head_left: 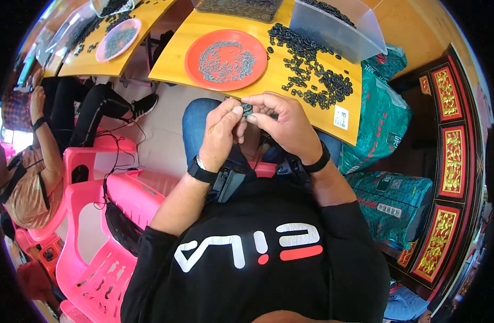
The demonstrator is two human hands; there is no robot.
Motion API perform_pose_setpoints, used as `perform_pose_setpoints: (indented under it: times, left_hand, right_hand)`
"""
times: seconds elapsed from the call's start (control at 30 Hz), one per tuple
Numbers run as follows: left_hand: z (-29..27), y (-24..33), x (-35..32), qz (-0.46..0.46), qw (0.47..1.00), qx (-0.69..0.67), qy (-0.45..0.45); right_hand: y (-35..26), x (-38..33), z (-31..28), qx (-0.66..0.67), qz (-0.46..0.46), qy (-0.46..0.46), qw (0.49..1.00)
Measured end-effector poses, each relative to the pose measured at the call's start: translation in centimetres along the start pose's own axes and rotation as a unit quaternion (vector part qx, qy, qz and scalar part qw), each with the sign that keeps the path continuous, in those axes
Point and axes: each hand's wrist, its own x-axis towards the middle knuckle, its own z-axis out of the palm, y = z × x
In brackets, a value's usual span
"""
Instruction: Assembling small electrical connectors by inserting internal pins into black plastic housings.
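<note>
Over my lap, just off the table's near edge, both hands meet at a small dark part (pixel 247 110). My left hand (pixel 221 128) pinches it between thumb and fingers. My right hand (pixel 286 119) grips the same part from the other side, thumb and forefinger closed on it. The fingers cover much of the part, so its exact kind is unclear. Beyond the hands, a red round plate (pixel 226 77) bears many small grey metal pins (pixel 241 61). To its right, small black ring-like pieces (pixel 328 89) lie spread over the yellow table (pixel 174 62).
A clear plastic bin (pixel 333 32) and another container (pixel 239 8) stand at the table's back. Green sacks (pixel 384 124) sit at the right, beside a carved red-and-gold panel (pixel 451 161). Pink chairs (pixel 96 258) are on the left, where another person (pixel 39 177) sits by a second table.
</note>
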Motion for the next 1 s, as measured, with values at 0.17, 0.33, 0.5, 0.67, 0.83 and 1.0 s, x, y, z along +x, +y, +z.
perform_pose_setpoints:
  times: [0.17,0.33,0.5,0.67,0.83,1.0]
  left_hand:
    - [-0.2,0.5,0.1,-0.019,1.0,0.015,-0.02]
    - [-0.8,0.2,0.3,-0.03,0.998,0.022,-0.047]
    - [0.0,0.4,0.1,-0.023,1.0,0.013,-0.013]
    - [0.0,0.6,0.0,-0.036,0.999,0.015,-0.02]
    - [-0.4,0.8,0.1,-0.039,0.998,0.015,-0.046]
    - [-0.2,0.7,-0.2,-0.046,0.999,-0.005,-0.028]
  right_hand:
    - [-0.5,-0.1,-0.3,-0.019,0.01,-0.003,1.0]
    - [-0.4,0.0,-0.7,-0.072,-0.031,-0.012,0.997]
    - [-0.6,-0.3,-0.1,-0.062,-0.018,0.002,0.998]
    - [-0.7,-0.3,0.2,-0.039,0.02,0.002,0.999]
    - [-0.4,-0.4,0.2,-0.053,-0.026,0.012,0.998]
    - [-0.5,-0.4,0.5,-0.091,-0.068,0.027,0.993]
